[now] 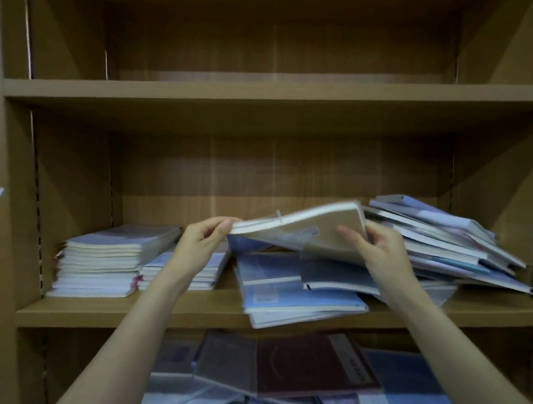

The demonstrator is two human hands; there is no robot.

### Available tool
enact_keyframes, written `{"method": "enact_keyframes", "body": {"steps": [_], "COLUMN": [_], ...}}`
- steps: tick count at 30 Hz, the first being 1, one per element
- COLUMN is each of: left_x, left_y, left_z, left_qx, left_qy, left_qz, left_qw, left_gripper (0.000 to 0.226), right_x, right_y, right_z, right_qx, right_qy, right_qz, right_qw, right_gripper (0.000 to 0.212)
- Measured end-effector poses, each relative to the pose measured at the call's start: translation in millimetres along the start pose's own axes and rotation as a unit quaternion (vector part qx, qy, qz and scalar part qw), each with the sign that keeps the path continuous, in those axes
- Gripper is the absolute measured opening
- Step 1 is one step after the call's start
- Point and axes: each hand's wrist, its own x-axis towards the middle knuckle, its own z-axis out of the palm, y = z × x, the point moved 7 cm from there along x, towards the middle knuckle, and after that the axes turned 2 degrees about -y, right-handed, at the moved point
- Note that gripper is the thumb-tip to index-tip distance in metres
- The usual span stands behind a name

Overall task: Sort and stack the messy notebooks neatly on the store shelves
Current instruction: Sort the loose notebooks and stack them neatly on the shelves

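Mid-sort: left hand [200,241] and right hand [375,246] both grip one beige notebook [304,227]; next it probably goes onto the neat stack [115,258] just left of the left hand.

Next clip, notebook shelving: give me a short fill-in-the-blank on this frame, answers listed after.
1. The lifted notebook is held by ____ hands, the left hand and the right hand.
2. The neat stack lies at the ____ end of the middle shelf.
3. The leaning pile lies at that shelf's ____ end.
4. The top shelf holds ____ notebooks in view.

Answers: both; left; right; no
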Motion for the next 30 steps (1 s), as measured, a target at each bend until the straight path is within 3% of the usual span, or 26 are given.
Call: {"method": "enact_keyframes", "body": {"steps": [4, 6, 8, 13, 16, 19, 21, 22, 23, 25, 27, 30], "left_x": [-26, -46, -61, -60, -58, -62, -67, -71, -77, -94, -105, -99], "left_y": [-31, -52, -67, -95, -101, -72, -37, -23, -13, -2, 13, 40], "left_z": [1, 6, 9, 0, -4, -6, -3, 4, 14, 37, 43, 29], "left_qx": [-0.071, -0.106, -0.148, -0.013, 0.056, 0.212, 0.32, 0.318, 0.264, 0.052, -0.119, -0.198], "left_qy": [-0.016, -0.058, -0.042, 0.034, 0.085, 0.089, 0.078, 0.054, 0.016, -0.061, -0.075, -0.051], "left_qz": [-0.083, -0.157, -0.21, -0.266, -0.309, -0.295, -0.232, -0.215, -0.228, -0.309, -0.366, -0.334], "left_qw": [0.994, 0.98, 0.965, 0.963, 0.946, 0.927, 0.915, 0.922, 0.937, 0.948, 0.92, 0.92], "left_gripper": [0.021, 0.023, 0.021, 0.019, 0.01, 0.033, 0.033, 0.027, 0.018, 0.011, 0.015, 0.008], "right_x": [-40, -50, -53, -68, -86, -99, -105, -106, -107, -108, -102, -104], "right_y": [-8, -13, -13, -31, -46, -52, -50, -47, -44, -50, -64, -86], "right_z": [9, 28, 49, 35, 5, -11, 0, 10, 21, 42, 37, 20], "right_qx": [-0.164, -0.305, -0.406, -0.461, -0.411, -0.42, -0.523, -0.578, -0.612, -0.643, -0.631, -0.616], "right_qy": [0.002, -0.034, -0.098, -0.18, -0.206, -0.218, -0.22, -0.227, -0.236, -0.244, -0.208, -0.156], "right_qz": [-0.155, -0.206, -0.203, -0.236, -0.255, -0.235, -0.198, -0.165, -0.131, -0.143, -0.163, -0.218], "right_qw": [0.974, 0.929, 0.885, 0.836, 0.85, 0.849, 0.799, 0.766, 0.744, 0.712, 0.729, 0.74], "right_gripper": [0.015, 0.023, 0.032, 0.039, 0.036, 0.04, 0.043, 0.045, 0.048, 0.055, 0.064, 0.065]}}
